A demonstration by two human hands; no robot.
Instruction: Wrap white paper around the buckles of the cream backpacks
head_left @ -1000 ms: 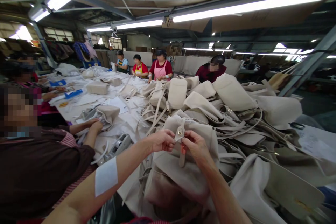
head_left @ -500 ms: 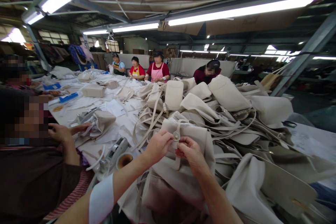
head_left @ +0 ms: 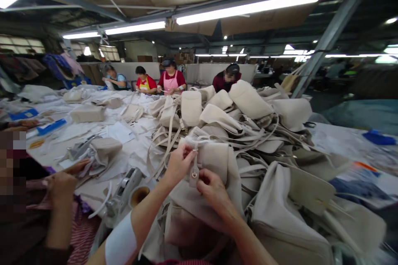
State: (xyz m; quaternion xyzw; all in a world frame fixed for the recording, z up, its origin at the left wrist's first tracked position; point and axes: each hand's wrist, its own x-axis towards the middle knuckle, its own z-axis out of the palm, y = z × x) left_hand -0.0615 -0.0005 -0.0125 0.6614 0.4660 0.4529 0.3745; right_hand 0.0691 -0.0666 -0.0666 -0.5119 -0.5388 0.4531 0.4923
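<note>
A beige handbag (head_left: 214,161) lies in front of me on top of other bags. From its front a short buckle strap (head_left: 193,180) with a small gold-coloured fitting hangs down. My left hand (head_left: 178,163) is closed, pinching the upper part of this strap between thumb and fingers. Lower down, my right hand (head_left: 213,188) is closed on the strap's edge beside the fitting. The fingertips of both hands partly cover the strap.
A large heap of beige bags (head_left: 248,99) with loose straps rises behind and to the right. A metal machine (head_left: 122,192) stands left of my forearm, near a co-worker's hand (head_left: 62,182). Blue trays (head_left: 51,126) and white paper lie left. Other people sit across the table.
My view has turned right. My left hand has moved up along the strap and my right hand has shifted lower, leaving the gold-coloured fitting more exposed between them.
</note>
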